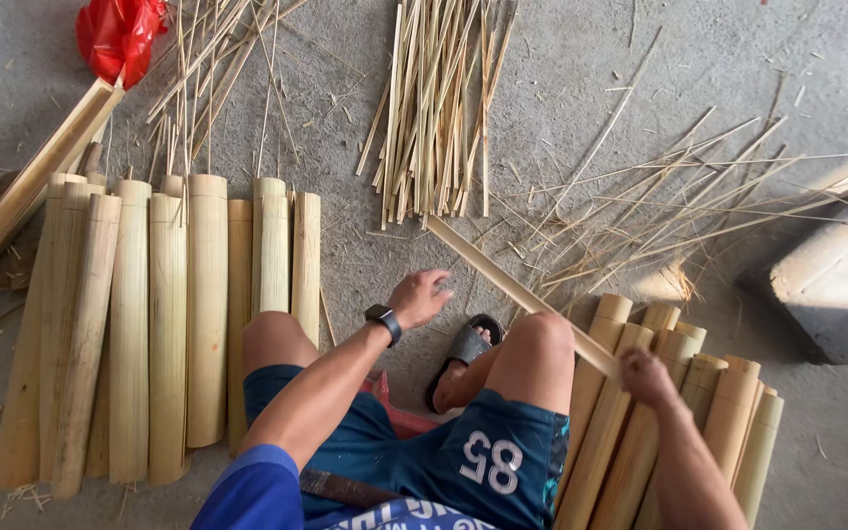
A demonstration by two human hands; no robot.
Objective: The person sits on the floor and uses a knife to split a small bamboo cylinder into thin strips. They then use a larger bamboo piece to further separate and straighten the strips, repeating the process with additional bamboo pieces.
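The person is sitting at the lower centre of the frame, knees apart, looking down at a concrete floor point(640, 69).

Right hand point(648, 378): it is closing around the near end of a bamboo strip point(512, 287), at the lower right of the frame. The grip is full; the fingers are wrapping the strip.

Strip: it is running diagonally from the right hand up and to the left, passing over the right knee, and ending near the centre of the frame, just below the bundle of thin splints point(434, 108).

Left hand point(419, 296): it is hovering at the centre of the frame, fingers loosely curled and holding nothing. It is lying just left of the strip's far half, near it but not touching. A dark watch point(383, 320) is sitting on the wrist.

Surroundings:
- A row of split bamboo halves point(149, 324) is lying at the left of the frame, beside the left knee.
- A second stack of bamboo sections point(709, 412) is lying at the lower right, under the right hand.
- A red bag point(118, 34) is lying at the upper left.
- A grey block point(836, 275) is standing at the right edge.
- A dark sandal point(463, 348) is showing between the knees.
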